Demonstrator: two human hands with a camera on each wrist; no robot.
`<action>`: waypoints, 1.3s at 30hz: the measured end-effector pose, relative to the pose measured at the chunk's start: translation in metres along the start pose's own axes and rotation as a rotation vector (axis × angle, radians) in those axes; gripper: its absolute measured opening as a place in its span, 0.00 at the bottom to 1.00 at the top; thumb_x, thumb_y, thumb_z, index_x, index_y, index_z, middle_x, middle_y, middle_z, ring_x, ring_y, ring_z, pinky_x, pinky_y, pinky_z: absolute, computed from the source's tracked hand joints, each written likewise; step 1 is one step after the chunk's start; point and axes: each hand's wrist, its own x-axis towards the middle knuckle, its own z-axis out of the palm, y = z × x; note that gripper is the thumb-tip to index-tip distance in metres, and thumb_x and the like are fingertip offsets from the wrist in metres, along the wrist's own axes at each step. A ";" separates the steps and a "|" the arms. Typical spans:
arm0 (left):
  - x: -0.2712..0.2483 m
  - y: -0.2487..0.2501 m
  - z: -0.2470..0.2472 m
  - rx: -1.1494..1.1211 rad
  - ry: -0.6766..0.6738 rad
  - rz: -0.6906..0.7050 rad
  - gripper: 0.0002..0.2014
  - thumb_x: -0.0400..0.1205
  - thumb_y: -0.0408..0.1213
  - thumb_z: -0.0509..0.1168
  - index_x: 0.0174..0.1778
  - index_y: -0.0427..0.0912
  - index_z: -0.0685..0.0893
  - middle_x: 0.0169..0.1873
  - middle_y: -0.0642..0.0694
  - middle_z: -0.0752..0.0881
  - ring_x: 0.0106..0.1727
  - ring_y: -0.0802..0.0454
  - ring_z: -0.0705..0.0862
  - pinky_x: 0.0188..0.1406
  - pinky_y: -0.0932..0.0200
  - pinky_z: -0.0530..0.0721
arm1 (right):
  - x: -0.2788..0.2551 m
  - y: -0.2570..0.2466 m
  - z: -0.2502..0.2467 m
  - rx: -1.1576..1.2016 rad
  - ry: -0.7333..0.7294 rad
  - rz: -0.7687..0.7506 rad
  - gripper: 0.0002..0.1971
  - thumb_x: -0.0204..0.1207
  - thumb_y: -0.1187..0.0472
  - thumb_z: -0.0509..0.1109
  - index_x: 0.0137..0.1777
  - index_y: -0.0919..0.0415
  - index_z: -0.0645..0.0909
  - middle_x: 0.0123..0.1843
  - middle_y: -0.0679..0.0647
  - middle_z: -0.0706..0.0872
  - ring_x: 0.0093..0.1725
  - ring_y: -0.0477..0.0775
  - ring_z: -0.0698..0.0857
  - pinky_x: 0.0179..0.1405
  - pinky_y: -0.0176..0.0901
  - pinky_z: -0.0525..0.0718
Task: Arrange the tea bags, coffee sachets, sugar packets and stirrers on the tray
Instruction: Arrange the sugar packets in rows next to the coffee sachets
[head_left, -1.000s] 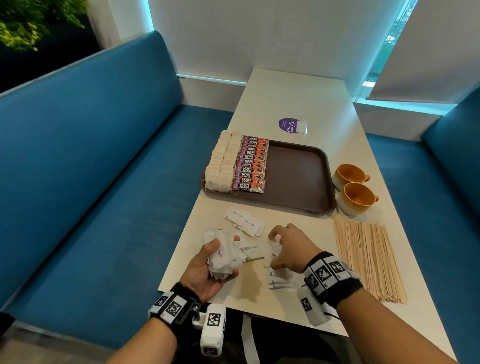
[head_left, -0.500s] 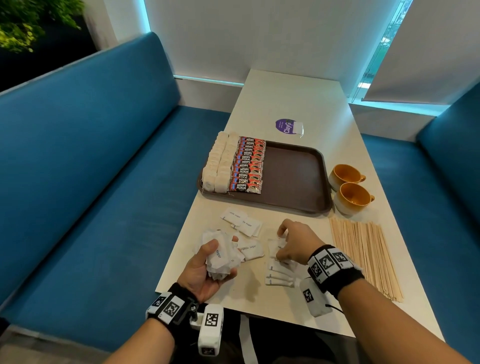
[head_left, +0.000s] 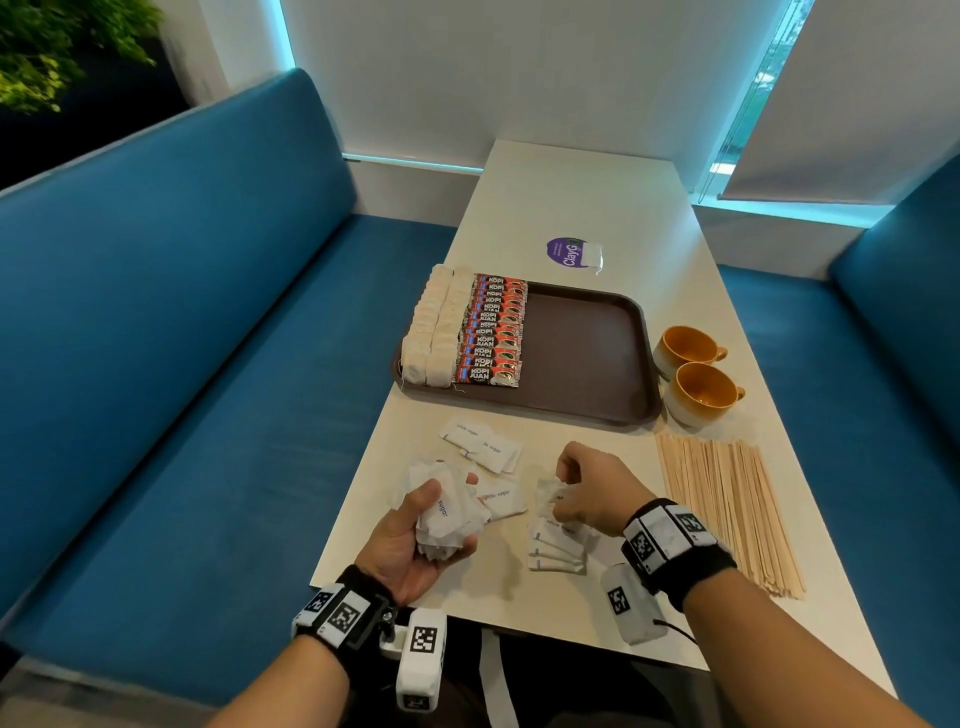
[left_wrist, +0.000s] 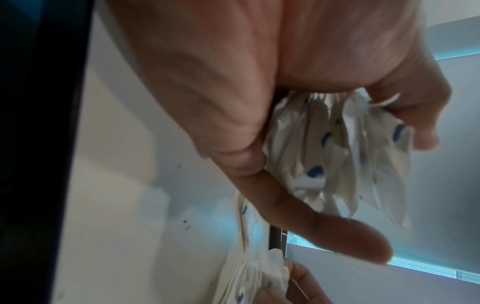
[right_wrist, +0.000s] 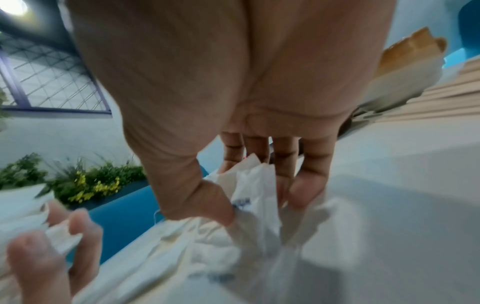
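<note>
- The table (head_left: 582, 208) runs away from you, and everything the task needs sits on its near half
- The tray (head_left: 587, 353) lies straight ahead beyond both your hands, long side across your view; its right part is bare, and that bare part is closer to your right hand than to your left
- The stirrers (head_left: 727, 514) lie in a flat sheaf just right of your right hand, long axis pointing away from you toward the cups (head_left: 693, 374) (so only the right hand reaches them easily)
- The coffee sachets (head_left: 493, 332) and tea bags (head_left: 436, 327) already stand in rows on the tray's left part
- Your left hand (head_left: 415, 540), palm up, has its fingers curled round a bunch of sugar packets (head_left: 447, 514)
- Your right hand (head_left: 587, 493), knuckles up, pinches a couple of packets off the small stack (head_left: 556, 551) lying under it
- A few loose packets (head_left: 480, 449) remain on the table between your hands and the tray's near rim, a shade nearer your left
- My judgement: the gathered sugar goes forward and slightly right, next to the coffee row
</note>
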 end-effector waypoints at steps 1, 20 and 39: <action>0.000 0.000 0.000 -0.003 0.002 0.007 0.50 0.50 0.44 0.93 0.68 0.33 0.83 0.59 0.34 0.88 0.50 0.37 0.92 0.32 0.48 0.91 | -0.002 0.002 -0.003 0.040 0.011 -0.010 0.16 0.67 0.64 0.81 0.51 0.52 0.80 0.48 0.52 0.85 0.42 0.49 0.82 0.38 0.37 0.81; -0.001 -0.003 0.006 0.108 -0.014 0.103 0.47 0.49 0.63 0.88 0.60 0.38 0.92 0.60 0.34 0.90 0.56 0.40 0.91 0.41 0.45 0.93 | -0.028 -0.076 0.027 0.781 -0.045 -0.086 0.18 0.63 0.71 0.88 0.50 0.69 0.86 0.39 0.56 0.85 0.34 0.57 0.86 0.37 0.49 0.90; -0.001 -0.002 -0.002 0.108 -0.076 0.055 0.40 0.54 0.45 0.91 0.60 0.33 0.88 0.54 0.31 0.89 0.51 0.36 0.89 0.31 0.47 0.90 | -0.029 -0.003 -0.024 0.160 0.121 -0.045 0.07 0.75 0.49 0.81 0.49 0.48 0.88 0.46 0.44 0.89 0.47 0.45 0.87 0.43 0.35 0.80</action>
